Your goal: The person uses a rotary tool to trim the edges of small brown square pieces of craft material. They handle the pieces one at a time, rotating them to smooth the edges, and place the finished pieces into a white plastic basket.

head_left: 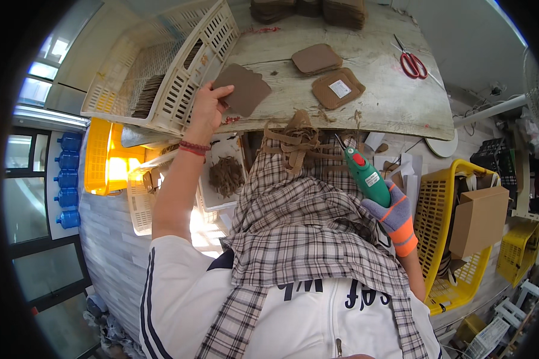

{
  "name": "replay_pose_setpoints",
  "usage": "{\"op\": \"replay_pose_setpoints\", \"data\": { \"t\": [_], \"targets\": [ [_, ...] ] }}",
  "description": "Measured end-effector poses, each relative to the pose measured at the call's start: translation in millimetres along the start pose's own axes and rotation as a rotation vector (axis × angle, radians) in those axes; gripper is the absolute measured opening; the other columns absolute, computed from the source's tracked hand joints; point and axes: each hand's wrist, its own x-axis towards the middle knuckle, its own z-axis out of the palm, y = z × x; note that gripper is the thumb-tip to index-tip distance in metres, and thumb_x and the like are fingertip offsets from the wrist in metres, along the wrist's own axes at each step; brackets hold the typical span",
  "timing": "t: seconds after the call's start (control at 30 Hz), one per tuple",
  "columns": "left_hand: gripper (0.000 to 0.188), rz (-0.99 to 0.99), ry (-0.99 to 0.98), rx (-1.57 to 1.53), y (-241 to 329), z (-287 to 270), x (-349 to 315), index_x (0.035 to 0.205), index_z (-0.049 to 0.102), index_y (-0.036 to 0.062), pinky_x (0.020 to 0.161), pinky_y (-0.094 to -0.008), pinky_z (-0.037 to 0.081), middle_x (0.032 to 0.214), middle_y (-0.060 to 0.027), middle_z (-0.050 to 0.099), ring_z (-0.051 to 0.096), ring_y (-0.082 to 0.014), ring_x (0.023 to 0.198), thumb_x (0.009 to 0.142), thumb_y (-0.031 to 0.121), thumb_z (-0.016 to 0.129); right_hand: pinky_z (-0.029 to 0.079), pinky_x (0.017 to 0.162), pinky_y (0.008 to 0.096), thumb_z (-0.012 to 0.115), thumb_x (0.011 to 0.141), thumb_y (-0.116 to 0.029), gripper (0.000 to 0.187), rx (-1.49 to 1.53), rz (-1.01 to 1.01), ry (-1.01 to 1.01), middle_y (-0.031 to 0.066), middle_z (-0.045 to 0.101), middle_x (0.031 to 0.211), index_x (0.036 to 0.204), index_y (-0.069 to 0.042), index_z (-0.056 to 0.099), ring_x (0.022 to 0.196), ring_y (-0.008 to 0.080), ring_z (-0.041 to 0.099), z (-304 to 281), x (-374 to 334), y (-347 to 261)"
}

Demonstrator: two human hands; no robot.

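The fingers of the bare left hand pinched flat, matte brown pieces over the scuffed desk, beside the slotted plastic crate; the knit-gloved right hand gripped a smooth green tool. A textured, round-cornered pad lay farther right.

In the left grip, the sheets look matt and smooth; beside it, a plastic crate; beyond it, the worktop looks like scuffed wood; the right grip wears a knitted cloth glove around a smooth plastic tool; between both grips, the apron is woven cloth
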Motion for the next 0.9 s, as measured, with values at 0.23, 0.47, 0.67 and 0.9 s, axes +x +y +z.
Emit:
{"op": "replay_pose_setpoints", "data": {
  "t": [0.23,0.47,0.67,0.9],
  "targets": [
    [0.058,0.225,0.521,0.665,-33,-21,43,0.131,0.036,-0.0028,0.086,-0.0431,0.047,0.122,-0.0211,0.046,0.053,-0.0324,0.104,0.080,0.004,0.065,0.051,0.066,0.0244,0.080,0.070,-0.028,0.052,-0.014,0.057,0.020,0.0078,0.067,0.082,0.108,0.000,0.059,0.071,0.0103,0.062,4,3,9],
    [0.045,0.927,0.447,1.559,-38,42,38,0.119,0.055,0.0060,0.101,-0.0478,0.029,0.126,-0.0141,0.047,0.038,-0.0337,0.122,0.077,0.015,0.068,0.050,0.063,0.0262,0.080,0.069,-0.031,0.051,-0.032,0.092,0.096,0.0097,0.067,0.077,0.104,0.000,0.060,0.069,0.0108,0.062,1,5,18],
    [0.044,0.932,-0.004,1.369,-73,127,110,0.114,0.058,0.0038,0.101,-0.0479,0.029,0.126,-0.0130,0.050,0.036,-0.0322,0.125,0.079,0.030,0.065,0.050,0.065,0.0260,0.080,0.070,-0.030,0.051,-0.046,0.109,0.078,0.0088,0.066,0.079,0.105,0.000,0.060,0.071,0.0109,0.061,4,13,18],
    [0.047,0.666,0.064,1.367,-78,145,123,0.103,0.058,0.0034,0.097,-0.0429,0.033,0.114,-0.0134,0.052,0.040,-0.0317,0.117,0.065,0.023,0.078,0.050,0.068,0.0251,0.080,0.071,-0.029,0.052,0.016,0.069,0.104,0.0073,0.067,0.082,0.108,0.001,0.058,0.074,0.0097,0.061,5,18,29]
  ]
}}
